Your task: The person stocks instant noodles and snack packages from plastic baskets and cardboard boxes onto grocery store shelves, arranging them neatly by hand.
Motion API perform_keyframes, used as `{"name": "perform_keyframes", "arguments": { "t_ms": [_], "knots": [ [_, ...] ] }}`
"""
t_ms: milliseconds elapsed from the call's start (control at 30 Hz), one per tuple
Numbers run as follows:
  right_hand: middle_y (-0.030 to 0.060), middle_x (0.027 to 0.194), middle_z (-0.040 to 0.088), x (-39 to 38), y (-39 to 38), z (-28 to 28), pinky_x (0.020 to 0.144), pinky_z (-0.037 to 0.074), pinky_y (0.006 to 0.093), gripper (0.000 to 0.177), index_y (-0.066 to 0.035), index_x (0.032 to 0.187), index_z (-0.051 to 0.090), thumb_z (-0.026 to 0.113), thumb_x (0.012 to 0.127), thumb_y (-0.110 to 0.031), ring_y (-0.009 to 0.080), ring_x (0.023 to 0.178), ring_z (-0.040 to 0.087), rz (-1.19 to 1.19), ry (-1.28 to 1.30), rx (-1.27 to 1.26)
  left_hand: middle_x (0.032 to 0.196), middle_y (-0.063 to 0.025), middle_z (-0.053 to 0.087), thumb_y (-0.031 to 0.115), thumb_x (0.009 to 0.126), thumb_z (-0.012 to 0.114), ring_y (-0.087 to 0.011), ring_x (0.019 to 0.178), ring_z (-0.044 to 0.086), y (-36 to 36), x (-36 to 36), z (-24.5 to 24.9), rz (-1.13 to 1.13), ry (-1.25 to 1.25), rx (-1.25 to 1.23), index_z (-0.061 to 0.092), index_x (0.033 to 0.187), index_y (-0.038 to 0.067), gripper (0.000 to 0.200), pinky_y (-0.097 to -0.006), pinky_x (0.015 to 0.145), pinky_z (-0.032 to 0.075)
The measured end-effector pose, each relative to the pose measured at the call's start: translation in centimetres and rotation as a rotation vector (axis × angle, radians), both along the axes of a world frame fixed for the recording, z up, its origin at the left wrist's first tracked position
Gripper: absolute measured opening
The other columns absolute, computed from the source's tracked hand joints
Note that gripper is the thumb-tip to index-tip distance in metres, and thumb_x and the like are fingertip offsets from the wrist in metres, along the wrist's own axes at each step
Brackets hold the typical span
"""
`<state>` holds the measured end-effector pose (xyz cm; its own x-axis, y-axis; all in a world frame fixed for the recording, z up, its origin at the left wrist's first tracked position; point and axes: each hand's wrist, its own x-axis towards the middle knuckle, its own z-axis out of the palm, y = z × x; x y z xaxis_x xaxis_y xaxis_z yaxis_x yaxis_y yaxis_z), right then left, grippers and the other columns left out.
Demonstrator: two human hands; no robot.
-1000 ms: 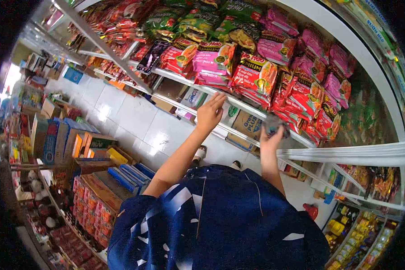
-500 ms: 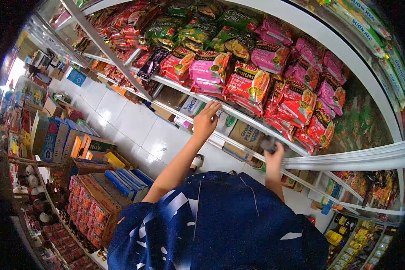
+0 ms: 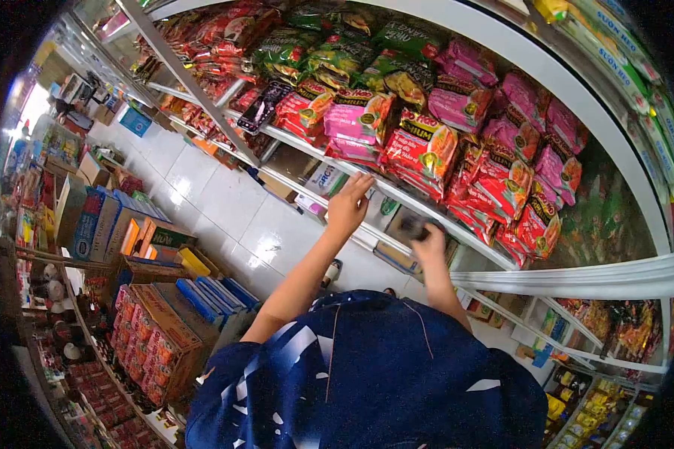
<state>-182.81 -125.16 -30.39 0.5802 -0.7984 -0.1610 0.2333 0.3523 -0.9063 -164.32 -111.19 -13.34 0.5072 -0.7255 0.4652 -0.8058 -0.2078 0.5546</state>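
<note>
Left hand (image 3: 348,208): open, fingers slightly bent, is resting at the glossy white front rail (image 3: 481,245) of the shelf; it is holding nothing visible. To its right, below the rail, a small, dark grey, cloth-like bundle (image 3: 414,226) is sitting in the right hand (image 3: 431,245), whose fingers are gripping its near side. Blur is hiding texture and edges; material uncertain. Judgement: bundle is looking light, soft, limp, hardly fragile; bunching it at the middle is seeming the surest hold. Farther right, shiny red plastic noodle packets (image 3: 499,178) are lying above the rail.
</note>
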Motion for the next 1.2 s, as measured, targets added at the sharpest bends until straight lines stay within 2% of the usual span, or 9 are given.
{"name": "perform_keyframes", "arguments": {
  "t_ms": [167, 233, 433, 467, 533, 667, 733, 1000, 1200],
  "knots": [
    [0.0102, 0.095, 0.057, -10.7, 0.3, 7.9, 0.077, 0.047, 0.0322, 0.022, 0.001, 0.09, 0.058, 0.054, 0.069, 0.008, 0.0182, 0.085, 0.055, -0.355, -0.083, 0.279, 0.117, -0.0035, 0.054, 0.003, 0.07, 0.054, -0.0229, 0.114, 0.046, 0.1, 0.1, -0.1, -0.031, 0.019, -0.022, 0.056, 0.108, 0.011, 0.039, -0.0342, 0.083, 0.045],
    [0.0089, 0.097, 0.056, -10.9, 1.2, 9.5, 0.072, 0.047, 0.0312, 0.02, -0.002, 0.09, 0.059, 0.055, 0.071, 0.002, 0.0186, 0.081, 0.056, -0.246, 0.474, -0.51, 0.116, -0.004, 0.054, 0.004, 0.07, 0.055, -0.0236, 0.114, 0.046, 0.2, 0.1, 0.4, -0.041, 0.053, -0.026, 0.056, 0.108, 0.009, 0.039, -0.0342, 0.084, 0.045],
    [0.0071, 0.095, 0.06, 2.1, 5.2, 11.0, 0.075, 0.043, 0.0306, 0.038, 0.0, 0.101, 0.056, 0.066, 0.068, -0.014, 0.0198, 0.083, 0.056, 0.176, 0.329, 0.016, 0.134, -0.0198, 0.032, 0.017, 0.072, 0.06, -0.0361, 0.121, 0.033, 2.0, -3.4, -1.5, -0.15, 0.293, -0.062, 0.043, 0.122, 0.006, 0.054, -0.0401, 0.099, 0.027],
    [0.0081, 0.099, 0.058, 3.7, 6.5, 12.1, 0.078, 0.042, 0.0304, 0.042, 0.0, 0.106, 0.053, 0.065, 0.068, -0.013, 0.0204, 0.087, 0.055, 0.235, 0.227, 0.005, 0.131, -0.0178, 0.036, 0.02, 0.076, 0.058, -0.0333, 0.12, 0.035, 2.0, -4.5, -4.2, -0.129, 0.393, -0.069, 0.042, 0.121, 0.003, 0.051, -0.0393, 0.099, 0.027],
    [0.0103, 0.112, 0.051, 5.2, 7.4, 12.0, 0.085, 0.038, 0.0304, 0.056, 0.0, 0.12, 0.041, 0.064, 0.07, -0.012, 0.0205, 0.099, 0.05, 0.277, 0.178, 0.033, 0.122, -0.0147, 0.046, 0.022, 0.08, 0.056, -0.028, 0.11, 0.047, 1.8, -6.5, -5.5, -0.095, 1.412, -0.301, 0.044, 0.119, 0.002, 0.045, -0.0378, 0.092, 0.037],
    [0.0113, 0.122, 0.044, 1.4, 5.8, 12.7, 0.092, 0.034, 0.0303, 0.068, -0.002, 0.13, 0.03, 0.062, 0.07, -0.009, 0.0209, 0.109, 0.043, 0.31, 0.149, 0.06, 0.102, -0.0128, 0.059, 0.03, 0.084, 0.051, -0.0246, 0.092, 0.057, -0.1, -4.9, -5.9, -0.073, 1.976, -0.103, 0.05, 0.114, 0.004, 0.04, -0.0358, 0.08, 0.047],
    [0.0116, 0.122, 0.044, -1.8, 4.8, 14.0, 0.092, 0.035, 0.0303, 0.059, -0.002, 0.126, 0.035, 0.059, 0.072, -0.004, 0.0199, 0.112, 0.042, 0.173, 0.252, -0.297, 0.104, -0.0129, 0.058, 0.036, 0.084, 0.048, -0.0255, 0.092, 0.057, -2.5, -4.5, -7.3, -0.159, 2.171, -0.169, 0.05, 0.113, 0.004, 0.043, -0.0369, 0.082, 0.047],
    [0.016, 0.131, 0.034, -9.9, 5.7, 20.8, 0.1, 0.025, 0.0388, 0.05, -0.001, 0.12, 0.042, 0.058, 0.073, -0.005, 0.03, 0.122, 0.032, -0.408, 0.903, -0.914, 0.105, -0.0112, 0.057, 0.038, 0.084, 0.039, -0.0288, 0.096, 0.054, -7.7, -2.3, -5.1, -0.184, 2.264, -0.575, 0.053, 0.108, 0.006, 0.042, -0.0432, 0.087, 0.042],
    [0.0227, 0.137, 0.021, -8.8, 4.7, 19.9, 0.103, 0.02, 0.0405, 0.08, -0.003, 0.134, 0.018, 0.064, 0.07, -0.011, 0.0355, 0.128, 0.019, -0.235, 0.982, -0.921, 0.11, -0.0119, 0.054, 0.052, 0.081, 0.037, -0.0329, 0.103, 0.05, -4.6, 7.3, -5.1, -0.048, 2.154, -0.835, 0.049, 0.115, 0.01, 0.055, -0.0493, 0.091, 0.037]
  ]
}}
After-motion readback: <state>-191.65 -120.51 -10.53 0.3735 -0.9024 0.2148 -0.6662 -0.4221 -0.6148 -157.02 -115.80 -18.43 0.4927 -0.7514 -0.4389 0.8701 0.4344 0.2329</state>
